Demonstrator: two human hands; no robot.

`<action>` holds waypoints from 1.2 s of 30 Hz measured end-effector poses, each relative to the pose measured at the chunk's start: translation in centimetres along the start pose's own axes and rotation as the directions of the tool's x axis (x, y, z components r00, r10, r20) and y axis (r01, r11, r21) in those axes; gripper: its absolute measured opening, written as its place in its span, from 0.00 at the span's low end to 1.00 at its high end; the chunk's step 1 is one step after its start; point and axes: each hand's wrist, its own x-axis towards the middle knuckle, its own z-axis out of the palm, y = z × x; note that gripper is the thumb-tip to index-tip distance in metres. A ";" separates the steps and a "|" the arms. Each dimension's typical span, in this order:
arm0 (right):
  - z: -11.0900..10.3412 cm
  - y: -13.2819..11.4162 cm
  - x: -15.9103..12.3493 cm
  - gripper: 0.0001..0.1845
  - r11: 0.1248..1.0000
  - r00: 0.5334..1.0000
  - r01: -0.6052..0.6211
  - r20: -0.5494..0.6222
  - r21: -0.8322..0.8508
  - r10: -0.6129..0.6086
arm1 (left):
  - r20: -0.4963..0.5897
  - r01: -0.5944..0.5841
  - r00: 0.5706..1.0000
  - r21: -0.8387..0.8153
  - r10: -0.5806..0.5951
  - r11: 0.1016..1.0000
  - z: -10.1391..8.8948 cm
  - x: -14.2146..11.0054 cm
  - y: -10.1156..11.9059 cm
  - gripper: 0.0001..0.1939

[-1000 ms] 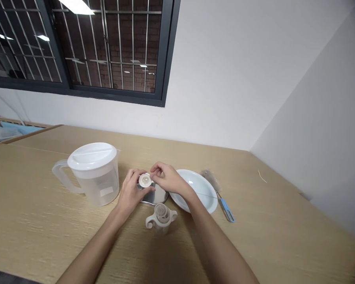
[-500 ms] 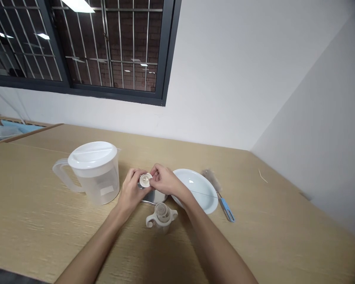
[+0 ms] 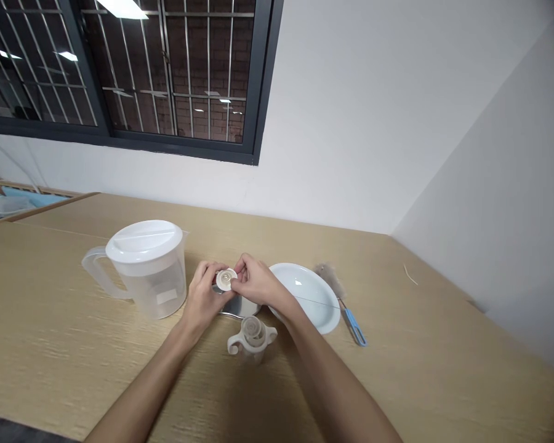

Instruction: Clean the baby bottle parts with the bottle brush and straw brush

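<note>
Above a shiny metal tray (image 3: 242, 306), both hands hold a small round white bottle cap (image 3: 226, 279) with a clear centre. My left hand (image 3: 205, 291) grips its left side between thumb and fingers. On the cap's right edge, my right hand (image 3: 257, 282) pinches with thumb and forefinger. A clear baby bottle (image 3: 253, 337) with two pale side handles stands nearer to me, below the hands. Its mouth faces up, with a clear round part in it that I cannot make out fully.
A lidded translucent pitcher (image 3: 159, 283) stands on the left. To the right lies a white oval dish (image 3: 321, 314), partly behind my right wrist. Beside it is a bottle brush (image 3: 354, 327) with a blue handle. A thin pale strip (image 3: 410, 275) lies farther right on the wooden table (image 3: 425, 369).
Both hands and the cap have shifted very slightly left and up. The pitcher, bottle, dish and brush stay where they were.
</note>
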 end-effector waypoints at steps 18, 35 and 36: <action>0.2 -0.1 0.1 0.08 1.000 0.999 -0.017 -0.041 0.008 0.017 | 0.004 0.043 0.999 -0.020 -0.043 0.999 0.1 0.2 0.2 0.17; -0.4 -0.6 -0.1 0.11 0.996 0.996 -0.092 -0.017 0.020 0.093 | 0.023 0.011 1.000 -0.022 -0.011 1.000 0.0 0.2 0.5 0.17; -0.7 -0.7 -0.1 0.13 0.994 0.995 -0.100 -0.003 0.038 0.100 | 0.022 0.015 1.000 -0.028 -0.015 0.999 0.0 0.3 0.5 0.17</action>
